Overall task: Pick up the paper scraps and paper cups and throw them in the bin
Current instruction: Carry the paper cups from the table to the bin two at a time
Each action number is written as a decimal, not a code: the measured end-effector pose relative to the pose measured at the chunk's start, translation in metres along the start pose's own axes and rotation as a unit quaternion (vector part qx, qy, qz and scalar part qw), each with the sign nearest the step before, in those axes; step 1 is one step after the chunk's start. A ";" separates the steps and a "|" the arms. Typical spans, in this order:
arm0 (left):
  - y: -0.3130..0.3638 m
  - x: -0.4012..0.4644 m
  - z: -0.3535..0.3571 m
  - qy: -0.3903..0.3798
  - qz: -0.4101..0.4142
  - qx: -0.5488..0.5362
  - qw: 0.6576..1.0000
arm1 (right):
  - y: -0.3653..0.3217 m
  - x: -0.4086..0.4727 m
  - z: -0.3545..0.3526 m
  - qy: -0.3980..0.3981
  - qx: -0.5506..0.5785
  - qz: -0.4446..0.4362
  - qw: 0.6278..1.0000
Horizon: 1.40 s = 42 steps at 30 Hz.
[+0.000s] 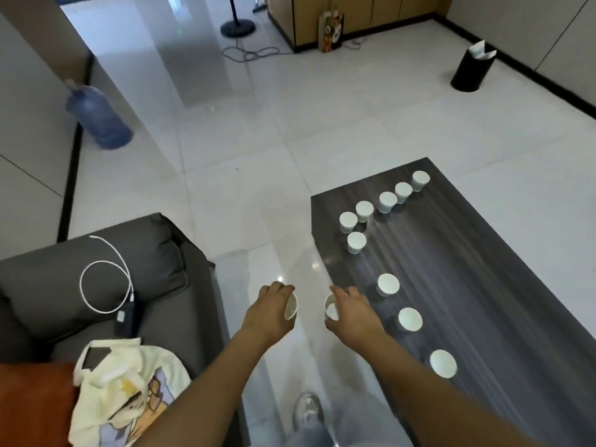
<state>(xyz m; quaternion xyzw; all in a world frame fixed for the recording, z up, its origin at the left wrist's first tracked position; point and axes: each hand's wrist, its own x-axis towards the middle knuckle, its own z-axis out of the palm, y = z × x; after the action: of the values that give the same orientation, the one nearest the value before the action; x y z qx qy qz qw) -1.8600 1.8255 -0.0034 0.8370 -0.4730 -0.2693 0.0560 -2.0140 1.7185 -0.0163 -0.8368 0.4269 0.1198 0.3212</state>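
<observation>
One paper cup (291, 307) is gripped by the left hand (269, 312), another cup (331, 309) by the right hand (353, 312). The thin walls may be crushed or dropped before the bin (471, 71), upper right, is reached.

My left hand (269, 312) covers most of the cup (291, 307) in it; only the rim and some inner wall show past my fingers (283, 290). My right hand (353, 312) hides the outer wall of its cup (332, 309). Far beyond my fingers, the bin (471, 71) is too small to tell what the pale stuff at its mouth is. Left of them, the bottle (98, 116) is blurred. The worktop (483, 285) runs off the right and bottom edges.
</observation>
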 end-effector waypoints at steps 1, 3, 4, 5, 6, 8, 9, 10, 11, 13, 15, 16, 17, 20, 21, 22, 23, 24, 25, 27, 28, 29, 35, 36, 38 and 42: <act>-0.006 0.012 -0.011 -0.001 0.000 0.003 1.000 | -0.008 0.013 -0.005 0.001 0.002 0.002 1.000; -0.016 0.039 -0.032 -0.001 0.003 0.007 1.000 | -0.022 0.041 -0.016 0.002 0.004 0.004 1.000; -0.020 0.053 -0.042 -0.002 0.004 0.006 1.000 | -0.028 0.057 -0.022 0.002 0.008 0.005 1.000; -0.024 0.073 -0.052 0.000 0.007 0.004 1.000 | -0.033 0.076 -0.029 0.005 0.012 0.006 1.000; -0.028 0.091 -0.061 0.000 0.011 0.002 1.000 | -0.037 0.093 -0.035 0.006 0.015 0.007 1.000; -0.033 0.133 -0.081 0.002 0.022 0.000 1.000 | -0.044 0.133 -0.050 0.010 0.019 0.007 1.000; -0.034 0.154 -0.091 0.002 0.023 -0.003 1.000 | -0.047 0.153 -0.057 0.010 0.019 0.006 1.000; -0.037 0.179 -0.103 0.008 0.027 -0.004 1.000 | -0.050 0.177 -0.067 0.014 0.021 0.006 1.000; -0.038 0.202 -0.114 0.013 0.030 -0.004 0.999 | -0.054 0.200 -0.076 0.019 0.022 0.006 1.000; -0.039 0.245 -0.137 0.025 0.031 -0.003 0.999 | -0.063 0.244 -0.097 0.027 0.021 0.000 0.999; -0.040 0.289 -0.163 0.030 0.032 0.004 0.999 | -0.072 0.288 -0.123 0.034 0.022 -0.001 0.999; -0.040 0.308 -0.176 0.031 0.035 0.009 0.999 | -0.077 0.307 -0.136 0.037 0.027 0.000 0.999; -0.038 0.324 -0.188 0.031 0.039 0.013 0.999 | -0.081 0.323 -0.149 0.040 0.033 -0.003 0.999; -0.036 0.383 -0.223 0.026 0.045 0.017 0.999 | -0.091 0.376 -0.189 0.049 0.045 -0.007 0.998; -0.035 0.401 -0.234 0.024 0.046 0.018 0.998 | -0.094 0.391 -0.200 0.053 0.044 -0.007 0.998; -0.034 0.417 -0.242 0.020 0.047 0.020 0.998 | -0.095 0.405 -0.210 0.055 0.040 -0.005 0.998; -0.033 0.440 -0.252 0.015 0.052 0.023 0.998 | -0.096 0.424 -0.222 0.059 0.041 0.001 0.997; -0.032 0.461 -0.260 0.008 0.056 0.027 0.998 | -0.096 0.441 -0.231 0.062 0.044 0.009 0.997; -0.031 0.486 -0.268 0.004 0.065 0.032 0.997 | -0.096 0.461 -0.241 0.067 0.051 0.019 0.996; -0.027 0.531 -0.283 -0.003 0.085 0.043 0.995 | -0.095 0.496 -0.258 0.074 0.067 0.038 0.994; -0.026 0.558 -0.292 -0.007 0.098 0.050 0.994 | -0.095 0.519 -0.268 0.079 0.077 0.051 0.993; -0.024 0.582 -0.300 -0.015 0.106 0.055 0.993 | -0.094 0.539 -0.277 0.083 0.083 0.062 0.991; -0.006 0.751 -0.368 -0.059 0.178 0.095 0.978 | -0.100 0.670 -0.356 0.123 0.138 0.145 0.972; 0.000 0.777 -0.381 -0.058 0.190 0.099 0.975 | -0.102 0.688 -0.371 0.130 0.144 0.154 0.969; 0.015 0.826 -0.404 -0.056 0.211 0.101 0.971 | -0.101 0.722 -0.398 0.140 0.151 0.167 0.964; 0.049 0.904 -0.434 -0.076 0.234 0.110 0.963 | -0.089 0.775 -0.445 0.141 0.155 0.200 0.957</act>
<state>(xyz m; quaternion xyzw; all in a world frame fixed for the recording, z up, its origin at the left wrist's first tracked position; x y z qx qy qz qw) -1.3103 0.9861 0.0220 0.6813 -0.6849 -0.2581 -0.0112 -1.5057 0.9778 -0.0047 -0.6826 0.6399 -0.0049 0.3530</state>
